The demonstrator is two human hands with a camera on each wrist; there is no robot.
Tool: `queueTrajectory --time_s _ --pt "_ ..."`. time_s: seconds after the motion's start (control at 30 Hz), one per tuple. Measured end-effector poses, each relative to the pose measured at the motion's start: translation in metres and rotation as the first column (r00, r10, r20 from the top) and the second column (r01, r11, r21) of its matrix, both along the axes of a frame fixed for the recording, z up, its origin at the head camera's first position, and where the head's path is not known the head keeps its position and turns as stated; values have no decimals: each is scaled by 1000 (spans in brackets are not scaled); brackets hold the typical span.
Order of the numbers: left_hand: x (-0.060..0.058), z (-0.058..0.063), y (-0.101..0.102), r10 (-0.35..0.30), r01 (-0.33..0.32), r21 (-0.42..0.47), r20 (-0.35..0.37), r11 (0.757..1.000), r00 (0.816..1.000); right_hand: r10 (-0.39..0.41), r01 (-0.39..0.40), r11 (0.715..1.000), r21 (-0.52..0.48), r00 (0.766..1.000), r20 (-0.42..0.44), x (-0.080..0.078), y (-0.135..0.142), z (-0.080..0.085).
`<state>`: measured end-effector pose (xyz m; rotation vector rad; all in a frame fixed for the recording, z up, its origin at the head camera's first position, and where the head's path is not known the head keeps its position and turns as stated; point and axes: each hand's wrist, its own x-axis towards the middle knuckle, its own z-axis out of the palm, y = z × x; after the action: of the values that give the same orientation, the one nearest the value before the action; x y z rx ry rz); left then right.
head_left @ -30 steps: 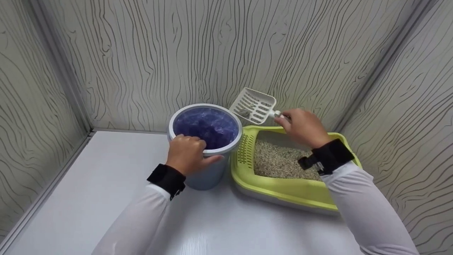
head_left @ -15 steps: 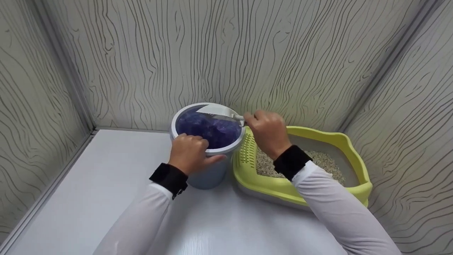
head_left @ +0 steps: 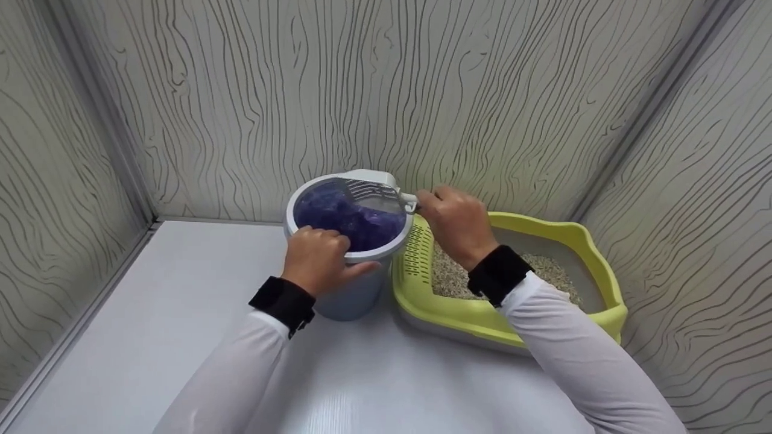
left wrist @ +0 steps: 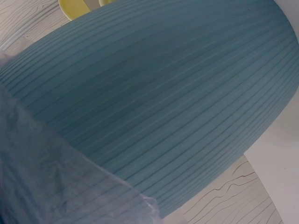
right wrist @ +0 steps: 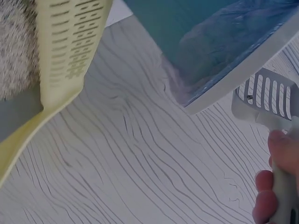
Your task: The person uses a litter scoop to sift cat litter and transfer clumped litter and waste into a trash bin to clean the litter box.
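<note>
My left hand (head_left: 316, 259) grips the near rim of a light-blue trash bin (head_left: 356, 295), fingers over the edge and thumb outside. A purple-blue plastic bag (head_left: 325, 220) lines the bin. With my right hand (head_left: 456, 223) I hold the handle of a white slotted litter scoop (head_left: 371, 191), its blade tipped over the back right of the bin's opening. In the right wrist view, a small dark bit shows at the slots of the scoop (right wrist: 268, 95). The left wrist view shows the bin's ribbed wall (left wrist: 154, 107) and the bag's overhanging edge (left wrist: 93, 186).
A yellow-rimmed litter box (head_left: 470, 316) with grainy litter (head_left: 449, 277) stands close on the bin's right, partly under my right forearm. Wood-patterned walls (head_left: 301, 90) rise behind and at both sides of the white table (head_left: 193, 271).
My right hand has moved left from above the litter box, bringing the scoop over the bin and tipping it. The clump visible on the scoop earlier no longer shows. My left hand stays put.
</note>
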<state>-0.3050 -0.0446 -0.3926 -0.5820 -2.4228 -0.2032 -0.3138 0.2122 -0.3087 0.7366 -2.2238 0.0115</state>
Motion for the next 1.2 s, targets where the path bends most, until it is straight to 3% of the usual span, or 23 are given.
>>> queueTrajectory --time_s 0.1,0.2,0.4,0.53,0.73,0.8,1.03,1.2 --pt "-2 -1 0 5 -5 0 5 1000 1000 3 6 998 -70 992 128 2 2 2" --pt "-3 -2 1 7 -7 -2 10 1000 1000 3 34 990 -134 964 266 4 5 5" --pt "-5 -4 2 -1 2 -19 24 1000 1000 46 104 959 -262 860 509 14 24 16" --pt "-5 -3 0 12 -11 -23 21 1000 1000 66 153 934 -324 815 576 17 51 22" --pt "-3 -2 -5 18 -17 -19 28 1000 999 -60 268 921 -284 815 577 27 111 20" --pt "-2 -2 -7 25 -24 -22 30 999 999 -115 313 918 -245 800 589 30 131 17" --pt "-3 0 -9 29 -29 -22 18 999 999 -257 407 912 -53 668 698 21 194 3" --pt "-4 0 -7 24 -24 -21 16 999 1000 -331 398 910 118 524 785 7 224 -10"
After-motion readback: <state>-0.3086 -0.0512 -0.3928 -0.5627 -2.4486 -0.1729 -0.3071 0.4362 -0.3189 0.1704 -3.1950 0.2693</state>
